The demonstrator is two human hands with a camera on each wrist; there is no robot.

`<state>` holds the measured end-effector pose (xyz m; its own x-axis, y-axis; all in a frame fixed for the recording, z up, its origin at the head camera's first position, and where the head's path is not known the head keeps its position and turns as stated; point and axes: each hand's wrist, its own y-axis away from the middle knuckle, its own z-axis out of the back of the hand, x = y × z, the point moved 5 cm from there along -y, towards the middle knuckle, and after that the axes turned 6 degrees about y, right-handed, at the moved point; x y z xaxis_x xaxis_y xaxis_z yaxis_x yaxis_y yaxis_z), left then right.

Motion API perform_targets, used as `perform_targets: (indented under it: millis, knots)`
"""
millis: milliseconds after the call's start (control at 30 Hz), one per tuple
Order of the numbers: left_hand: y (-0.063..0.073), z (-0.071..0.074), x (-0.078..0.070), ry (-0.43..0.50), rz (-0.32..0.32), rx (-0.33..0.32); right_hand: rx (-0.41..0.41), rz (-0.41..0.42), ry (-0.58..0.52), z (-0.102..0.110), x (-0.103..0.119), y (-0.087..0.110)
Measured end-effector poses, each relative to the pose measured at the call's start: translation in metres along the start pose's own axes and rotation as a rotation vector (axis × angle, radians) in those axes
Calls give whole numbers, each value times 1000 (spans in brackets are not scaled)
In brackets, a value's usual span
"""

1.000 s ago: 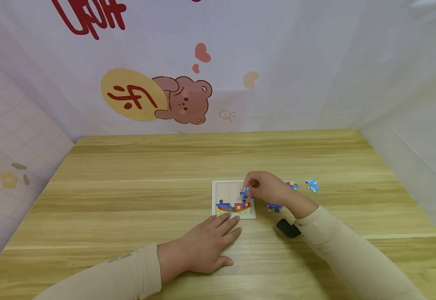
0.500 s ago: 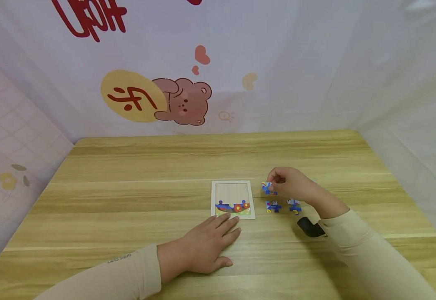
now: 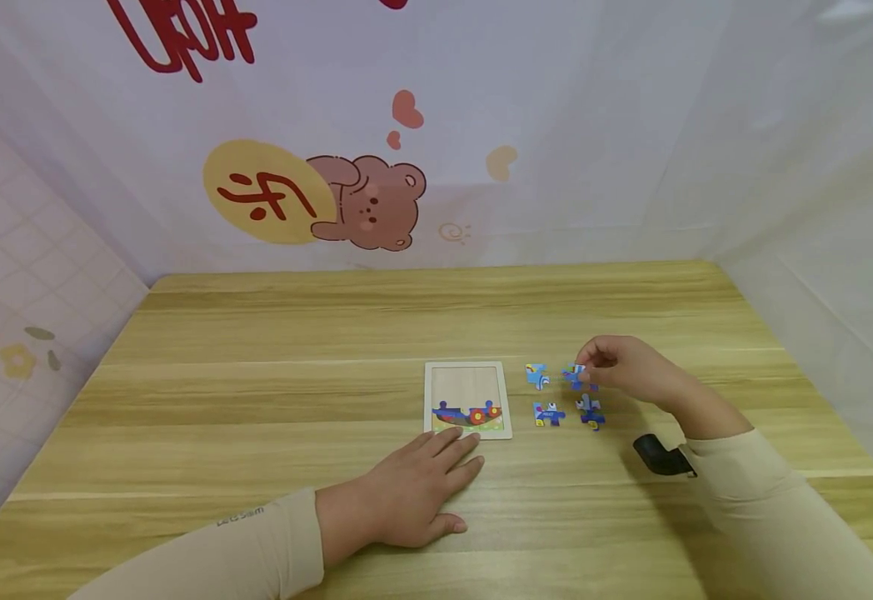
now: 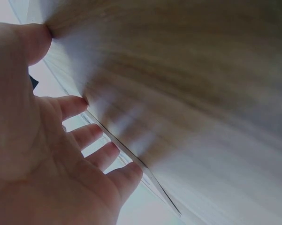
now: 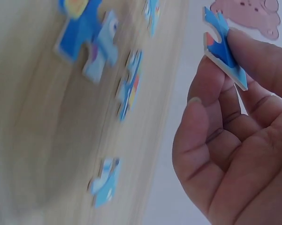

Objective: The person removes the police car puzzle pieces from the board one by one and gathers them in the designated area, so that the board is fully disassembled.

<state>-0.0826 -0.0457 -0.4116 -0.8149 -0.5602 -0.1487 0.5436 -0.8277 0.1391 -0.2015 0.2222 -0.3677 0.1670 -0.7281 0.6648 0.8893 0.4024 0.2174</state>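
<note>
My right hand pinches a blue jigsaw piece between thumb and fingers, lifted above the table in the right wrist view. Below and around it lie loose jigsaw pieces, among them a light-blue one, a dark-blue one and another. My left hand lies flat, fingers spread, its fingertips at the near edge of the puzzle tray. Fitted pieces with red and yellow wheels line the tray's lower part; bare wood shows above them. The left fingers hide part of the tray's near edge.
The wooden table reaches back to a white curtain with a printed bear. A black device sits at my right wrist. In the right wrist view, a further loose piece lies apart from the others.
My right hand has moved from over the tray rightward to above the loose pieces, still pinching a blue piece. The left hand stays in place.
</note>
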Motion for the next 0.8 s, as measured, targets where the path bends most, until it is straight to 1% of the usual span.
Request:
perform_targets:
  millis: [100, 233, 467, 567, 800]
  knots:
    - [0, 0, 0, 1, 1, 4, -12, -27, 6, 5, -10, 4]
    - [-1, 1, 0, 3, 7, 20, -4, -56, -9, 9, -22, 10]
    - [-1, 0, 0, 13, 18, 22, 20, -71, -27, 11, -39, 16]
    - [-1, 0, 0, 18, 23, 26, 34, -92, -25, 12, -44, 19]
    - [-1, -1, 0, 22, 25, 30, 75, -127, -75, 12, -58, 25]
